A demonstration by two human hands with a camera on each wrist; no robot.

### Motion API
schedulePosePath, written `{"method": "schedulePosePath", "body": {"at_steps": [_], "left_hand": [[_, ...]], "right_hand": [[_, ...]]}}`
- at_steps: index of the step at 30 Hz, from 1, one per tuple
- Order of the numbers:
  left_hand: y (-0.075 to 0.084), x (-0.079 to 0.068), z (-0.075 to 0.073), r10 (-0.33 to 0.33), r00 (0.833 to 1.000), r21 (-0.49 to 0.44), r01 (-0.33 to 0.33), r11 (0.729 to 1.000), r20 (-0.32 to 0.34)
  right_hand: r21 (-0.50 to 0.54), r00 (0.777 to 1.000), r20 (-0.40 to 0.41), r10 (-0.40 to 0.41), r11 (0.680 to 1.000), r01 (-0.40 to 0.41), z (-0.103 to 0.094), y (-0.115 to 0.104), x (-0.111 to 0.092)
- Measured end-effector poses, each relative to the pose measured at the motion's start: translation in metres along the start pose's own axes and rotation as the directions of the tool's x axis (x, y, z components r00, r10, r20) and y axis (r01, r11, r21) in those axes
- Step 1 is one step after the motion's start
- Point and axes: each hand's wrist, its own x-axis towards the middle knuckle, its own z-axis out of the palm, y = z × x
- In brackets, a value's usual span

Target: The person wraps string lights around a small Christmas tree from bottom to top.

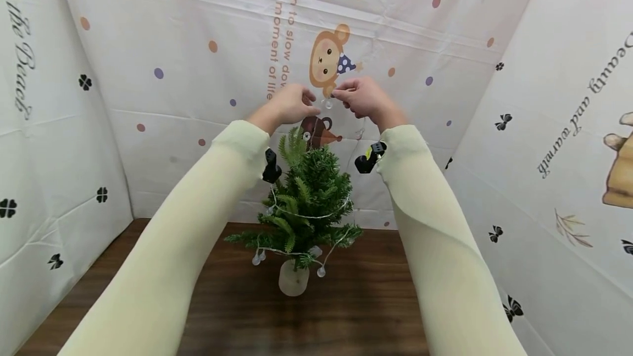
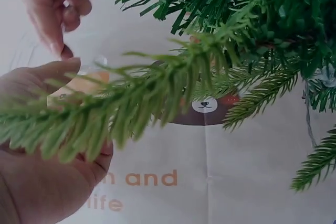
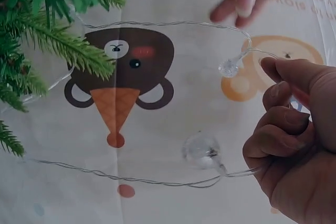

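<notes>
A small green artificial Christmas tree (image 1: pixel 316 185) stands in a pale round base (image 1: pixel 294 279), with a string of clear bulb lights (image 1: pixel 316 216) draped round its branches. Above and behind the treetop, my right hand (image 1: pixel 367 98) pinches the light wire between thumb and forefinger, its other fingers curled over the strand. Two clear bulbs, a round one (image 3: pixel 202 150) and a smaller one (image 3: pixel 228 67), hang by that hand in the right wrist view. Facing it, my left hand (image 1: pixel 292 104) has loosely bent fingers and an extended thumb (image 2: pixel 60 72), fingertips just off the wire.
Under the tree lies a dark wood tabletop (image 1: pixel 296 323). Printed cloth walls (image 1: pixel 173 98) with cartoon animals and lettering enclose the back and both sides. A light green branch (image 2: pixel 131 95) crosses in front of the left hand in the left wrist view.
</notes>
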Motion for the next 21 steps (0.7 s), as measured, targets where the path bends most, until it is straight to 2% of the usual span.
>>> {"method": "schedulePosePath", "body": {"at_steps": [4, 7, 13, 21], "left_hand": [[0.004, 0.003, 0.002, 0.033, 0.999, -0.014, -0.033, 0.999, -0.006], [0.005, 0.003, 0.003, 0.031, 0.999, -0.011, -0.031, 0.999, -0.03], [0.001, 0.003, 0.002, 0.012, 0.995, -0.01, -0.013, 1.0, -0.103], [-0.017, 0.002, -0.005, 0.032, 0.995, 0.048, -0.028, 0.998, -0.099]], "right_hand": [[-0.077, 0.998, 0.034, -0.057, 0.995, 0.06, 0.005, -0.005, 0.0], [-0.112, 0.994, 0.067, -0.087, 0.989, 0.094, 0.007, -0.008, 0.0], [-0.091, 0.987, 0.113, -0.113, 0.988, 0.123, 0.009, -0.013, -0.001], [-0.072, 0.984, 0.181, -0.004, 0.997, 0.017, 0.0, -0.008, -0.007]]}}
